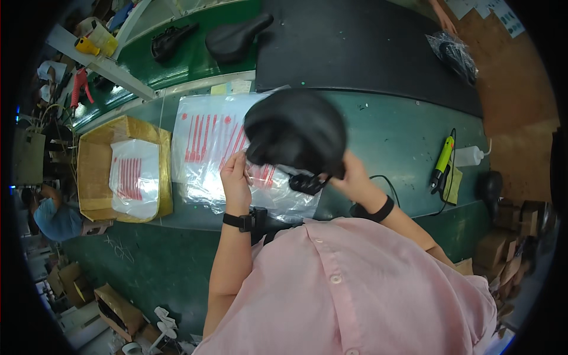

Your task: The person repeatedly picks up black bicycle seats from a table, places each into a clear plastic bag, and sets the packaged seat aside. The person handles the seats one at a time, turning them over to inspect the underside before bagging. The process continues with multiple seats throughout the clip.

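A black bicycle saddle (299,127), slightly blurred, is held over the bench in front of me. My right hand (355,177) grips it at its near right edge, by the dark fittings (306,183) underneath. Left of the saddle, my left hand (236,180) is closed in a pinch at the clear plastic bag (257,192); the saddle partly covers what lies behind the fingers. Flat clear bags with red print (201,139) are spread on the bench beneath both hands.
A yellowish box (164,177) with more printed bags stands left. On the right lie a green-and-black corded tool (442,160) and a white squeeze bottle (468,156). Other saddles (231,41) rest at the back. Another person's hand (448,25) is near a bagged saddle (454,56).
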A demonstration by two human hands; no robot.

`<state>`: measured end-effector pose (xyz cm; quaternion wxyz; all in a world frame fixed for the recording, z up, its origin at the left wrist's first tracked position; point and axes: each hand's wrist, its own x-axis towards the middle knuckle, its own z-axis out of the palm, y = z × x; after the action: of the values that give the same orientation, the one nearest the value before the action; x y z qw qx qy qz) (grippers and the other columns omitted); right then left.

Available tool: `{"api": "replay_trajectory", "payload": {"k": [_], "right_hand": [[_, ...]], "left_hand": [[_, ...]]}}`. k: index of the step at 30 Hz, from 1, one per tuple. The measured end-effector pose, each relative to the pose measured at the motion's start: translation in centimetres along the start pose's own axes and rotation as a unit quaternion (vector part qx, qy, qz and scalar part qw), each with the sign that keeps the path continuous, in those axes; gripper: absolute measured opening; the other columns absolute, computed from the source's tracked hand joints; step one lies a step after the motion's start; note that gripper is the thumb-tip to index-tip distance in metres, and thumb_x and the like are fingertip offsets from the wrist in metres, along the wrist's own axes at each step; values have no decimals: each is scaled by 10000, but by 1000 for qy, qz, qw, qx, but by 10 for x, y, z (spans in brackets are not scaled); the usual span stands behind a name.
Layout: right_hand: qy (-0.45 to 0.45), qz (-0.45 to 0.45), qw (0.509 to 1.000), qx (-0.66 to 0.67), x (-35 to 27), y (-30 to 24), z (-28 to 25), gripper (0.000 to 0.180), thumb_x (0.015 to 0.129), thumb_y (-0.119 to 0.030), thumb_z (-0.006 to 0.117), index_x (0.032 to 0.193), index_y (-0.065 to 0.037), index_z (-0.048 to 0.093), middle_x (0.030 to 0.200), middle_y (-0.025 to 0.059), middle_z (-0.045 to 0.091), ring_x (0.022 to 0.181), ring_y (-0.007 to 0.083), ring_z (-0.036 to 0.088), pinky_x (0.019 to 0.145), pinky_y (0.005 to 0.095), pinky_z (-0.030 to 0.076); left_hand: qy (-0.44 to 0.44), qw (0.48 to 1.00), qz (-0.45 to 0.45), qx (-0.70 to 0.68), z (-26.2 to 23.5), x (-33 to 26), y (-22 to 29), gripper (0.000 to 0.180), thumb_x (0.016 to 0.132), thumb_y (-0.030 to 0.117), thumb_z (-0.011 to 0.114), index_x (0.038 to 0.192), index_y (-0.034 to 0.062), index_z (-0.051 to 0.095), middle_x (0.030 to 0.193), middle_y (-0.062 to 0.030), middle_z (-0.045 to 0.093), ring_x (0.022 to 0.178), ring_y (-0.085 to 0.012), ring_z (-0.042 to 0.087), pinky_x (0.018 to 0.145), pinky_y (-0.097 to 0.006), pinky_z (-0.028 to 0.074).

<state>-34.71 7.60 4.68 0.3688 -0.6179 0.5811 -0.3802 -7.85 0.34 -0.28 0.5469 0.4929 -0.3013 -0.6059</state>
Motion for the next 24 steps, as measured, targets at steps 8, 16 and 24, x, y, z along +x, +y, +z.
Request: {"api": "replay_trajectory", "payload": {"k": [8,16,24], "right_hand": [[-91,12,982,-163,6,10,38,428,695,-89,737,1063,-28,528,954,138,620,886,317,634,735,395,495],[-77,257,872,410,17,9,36,528,829,-103,682,1296,47,487,1148,100,620,1009,181,597,891,298,478],[60,176,925,331,65,107,-18,364,869,-197,621,1148,37,615,1143,115,612,1060,219,573,961,330,420]], "left_hand": [[-147,922,242,262,35,-45,45,169,909,78,593,1015,3,700,769,-61,703,608,-91,624,519,-239,453],[-421,872,38,247,80,-93,45,184,882,95,601,1033,69,701,904,-115,710,795,-229,684,718,-316,530],[-533,803,51,261,122,-68,37,328,885,153,625,1210,112,609,907,-67,668,828,-225,628,755,-329,496]]}}
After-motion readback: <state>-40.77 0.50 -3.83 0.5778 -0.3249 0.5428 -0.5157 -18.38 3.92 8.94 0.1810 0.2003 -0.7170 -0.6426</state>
